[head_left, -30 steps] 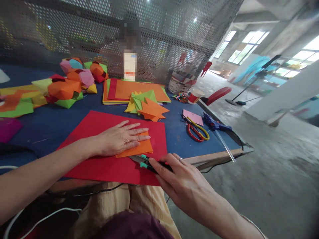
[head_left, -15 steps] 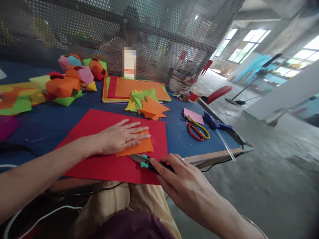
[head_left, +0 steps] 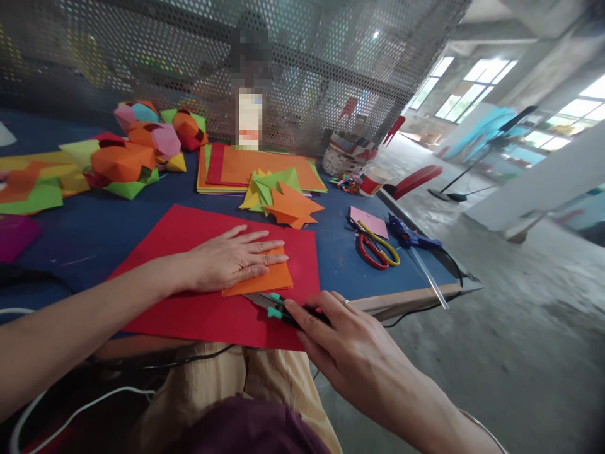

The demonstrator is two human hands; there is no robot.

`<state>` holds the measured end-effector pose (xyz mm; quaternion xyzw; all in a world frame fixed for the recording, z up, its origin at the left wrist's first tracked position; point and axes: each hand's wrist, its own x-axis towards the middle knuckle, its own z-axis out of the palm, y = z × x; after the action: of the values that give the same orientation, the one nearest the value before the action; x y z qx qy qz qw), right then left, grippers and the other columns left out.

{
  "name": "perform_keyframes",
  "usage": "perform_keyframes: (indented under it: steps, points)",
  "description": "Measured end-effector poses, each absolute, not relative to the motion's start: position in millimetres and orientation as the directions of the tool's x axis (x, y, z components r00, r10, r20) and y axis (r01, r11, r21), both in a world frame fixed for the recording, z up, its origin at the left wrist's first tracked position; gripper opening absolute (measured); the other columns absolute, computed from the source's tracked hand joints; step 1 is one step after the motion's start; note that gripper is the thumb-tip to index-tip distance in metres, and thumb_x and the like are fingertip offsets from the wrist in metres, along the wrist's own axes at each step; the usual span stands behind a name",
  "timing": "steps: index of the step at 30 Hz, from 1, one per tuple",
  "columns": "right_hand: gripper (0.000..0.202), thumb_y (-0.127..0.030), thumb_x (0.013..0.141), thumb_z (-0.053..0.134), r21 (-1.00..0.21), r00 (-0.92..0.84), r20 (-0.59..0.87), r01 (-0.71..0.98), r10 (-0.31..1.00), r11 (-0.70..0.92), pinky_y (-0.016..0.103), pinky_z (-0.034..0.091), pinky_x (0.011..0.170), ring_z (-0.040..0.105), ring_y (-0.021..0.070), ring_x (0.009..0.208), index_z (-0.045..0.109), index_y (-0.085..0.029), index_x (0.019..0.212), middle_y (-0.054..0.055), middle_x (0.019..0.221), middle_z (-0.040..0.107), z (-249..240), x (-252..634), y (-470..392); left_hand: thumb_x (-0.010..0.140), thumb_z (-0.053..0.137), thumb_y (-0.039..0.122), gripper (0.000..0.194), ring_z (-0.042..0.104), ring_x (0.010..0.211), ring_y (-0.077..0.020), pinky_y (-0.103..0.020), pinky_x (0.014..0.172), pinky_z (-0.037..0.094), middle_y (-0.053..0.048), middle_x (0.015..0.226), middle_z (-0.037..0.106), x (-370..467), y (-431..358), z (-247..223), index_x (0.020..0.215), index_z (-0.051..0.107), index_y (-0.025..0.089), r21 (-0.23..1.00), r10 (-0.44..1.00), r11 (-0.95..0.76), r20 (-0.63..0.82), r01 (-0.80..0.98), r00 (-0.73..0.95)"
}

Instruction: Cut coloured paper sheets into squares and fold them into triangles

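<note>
Red paper lies on the blue table in front of me. On it is a folded piece of orange paper, partly hidden by my left hand. That hand lies flat with its fingers stretched, pressing the orange paper down. My right hand is wrapped round a box cutter with a black body and green parts. Its blade is out and lies at the lower edge of the orange paper, seemingly against the fold.
Scissors with red and yellow handles, pink paper and a blue glue gun lie at right. Cut paper shapes rest before a coloured paper stack. Folded paper pieces stand at left, a paper cup at back right.
The view has shifted very slightly. Both hands, the box cutter and the orange paper hold nearly the same places.
</note>
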<state>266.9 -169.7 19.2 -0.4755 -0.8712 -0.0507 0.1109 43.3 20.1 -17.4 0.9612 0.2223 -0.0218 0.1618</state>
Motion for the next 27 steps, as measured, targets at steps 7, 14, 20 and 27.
perform_keyframes:
  steps: [7,14,20,27]
  points:
    - [0.039,-0.013,0.096,0.059,0.009,-0.539,0.237,0.833,0.808,0.553,0.036,0.063,0.075,0.068,0.0234,0.088,0.063,-0.009,0.135,0.012,0.103,0.067,20.4,265.5,-168.1,0.107,0.019,0.062,0.053,0.014,0.161,-0.0265,-0.055,0.127,0.005,0.008,0.170,0.026,42.8,19.7,-16.4,0.157,0.030,0.049,0.298,0.422,-0.850,-0.113,0.435,0.900]
    - [0.040,-0.013,0.097,0.059,-0.006,-0.528,0.229,0.840,0.818,0.543,0.037,0.063,0.077,0.068,0.0237,0.091,0.062,-0.010,0.136,0.014,0.107,0.068,21.5,262.9,-168.3,0.107,0.019,0.062,0.053,0.013,0.161,-0.0255,-0.055,0.127,0.003,0.008,0.170,0.027,43.1,20.5,-18.2,0.157,0.030,0.049,0.292,0.424,-0.850,-0.111,0.438,0.899]
    - [0.039,-0.014,0.097,0.058,-0.036,-0.518,0.223,0.842,0.826,0.538,0.037,0.063,0.077,0.068,0.0236,0.092,0.064,-0.011,0.135,0.013,0.106,0.068,20.3,261.4,-167.6,0.107,0.018,0.062,0.054,0.012,0.161,-0.0261,-0.056,0.127,0.003,0.008,0.170,0.027,43.6,19.8,-15.8,0.158,0.029,0.048,0.295,0.420,-0.850,-0.119,0.436,0.900]
    - [0.039,-0.014,0.099,0.056,-0.063,-0.510,0.241,0.841,0.826,0.538,0.037,0.064,0.077,0.069,0.0233,0.091,0.063,-0.011,0.136,0.013,0.106,0.068,17.1,264.0,-166.9,0.107,0.021,0.061,0.053,0.013,0.161,-0.0271,-0.056,0.127,0.006,0.008,0.170,0.027,43.7,20.2,-16.2,0.157,0.030,0.048,0.293,0.419,-0.852,-0.115,0.434,0.901]
